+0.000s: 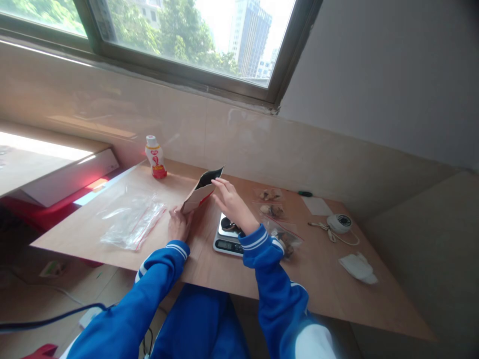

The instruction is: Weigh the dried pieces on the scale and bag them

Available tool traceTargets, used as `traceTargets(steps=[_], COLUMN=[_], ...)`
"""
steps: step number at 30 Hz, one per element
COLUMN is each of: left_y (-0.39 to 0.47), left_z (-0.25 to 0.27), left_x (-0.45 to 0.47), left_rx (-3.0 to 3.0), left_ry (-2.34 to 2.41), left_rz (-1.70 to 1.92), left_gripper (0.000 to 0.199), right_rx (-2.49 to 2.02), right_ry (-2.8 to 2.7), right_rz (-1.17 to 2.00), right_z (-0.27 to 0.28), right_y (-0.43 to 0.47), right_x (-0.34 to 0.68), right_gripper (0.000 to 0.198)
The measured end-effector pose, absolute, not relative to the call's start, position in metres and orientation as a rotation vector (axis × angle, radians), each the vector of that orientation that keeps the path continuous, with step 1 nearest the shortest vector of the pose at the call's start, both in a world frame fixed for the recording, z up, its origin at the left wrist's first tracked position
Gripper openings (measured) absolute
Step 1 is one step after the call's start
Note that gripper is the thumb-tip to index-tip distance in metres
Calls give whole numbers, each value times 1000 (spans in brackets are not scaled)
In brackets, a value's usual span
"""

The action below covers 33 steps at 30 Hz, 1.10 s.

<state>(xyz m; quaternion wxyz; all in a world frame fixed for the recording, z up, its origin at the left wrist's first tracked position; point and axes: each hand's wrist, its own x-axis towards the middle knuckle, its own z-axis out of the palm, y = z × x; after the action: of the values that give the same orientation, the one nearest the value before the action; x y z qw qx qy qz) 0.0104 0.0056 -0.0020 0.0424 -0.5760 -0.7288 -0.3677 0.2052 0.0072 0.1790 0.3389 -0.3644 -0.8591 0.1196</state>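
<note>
Under our wrists sits the scale [229, 239], dark pieces on its pan. Our left hand [178, 224] clamps the pouch [201, 192] low down, tilted over the table [337, 279]; our right hand [232, 202], fingers loosely spread, touches its open mouth. Likely we're mid-portioning; steadying that mouth matters. Beyond, a bottle [155, 158], its red label unreadable.

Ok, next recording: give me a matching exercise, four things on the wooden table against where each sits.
Things:
1. small white-capped drink bottle with red label
2. open brown paper pouch
3. silver digital kitchen scale
4. pile of empty clear zip bags

Places:
A. under the right forearm
B. between both hands
C. far edge, near the wall
D. left of the left hand

Pairs: 1-C, 2-B, 3-A, 4-D
</note>
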Motion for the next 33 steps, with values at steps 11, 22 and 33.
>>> traceTargets(steps=[11, 22, 33], left_y=[12, 11, 9], left_z=[-8, -3, -1], left_x=[9, 9, 11], left_rx=[-1674, -1682, -1670], left_ry=[-2434, -2413, -2396], left_rz=[-1088, -1023, -1112], left_gripper=[57, 64, 63], right_rx=[-1181, -1461, -1573], right_ry=[-2029, -1827, -1929], right_rz=[419, 471, 311], right_z=[164, 107, 72], right_y=[-19, -62, -55], right_x=[238, 282, 276], right_gripper=[34, 27, 26])
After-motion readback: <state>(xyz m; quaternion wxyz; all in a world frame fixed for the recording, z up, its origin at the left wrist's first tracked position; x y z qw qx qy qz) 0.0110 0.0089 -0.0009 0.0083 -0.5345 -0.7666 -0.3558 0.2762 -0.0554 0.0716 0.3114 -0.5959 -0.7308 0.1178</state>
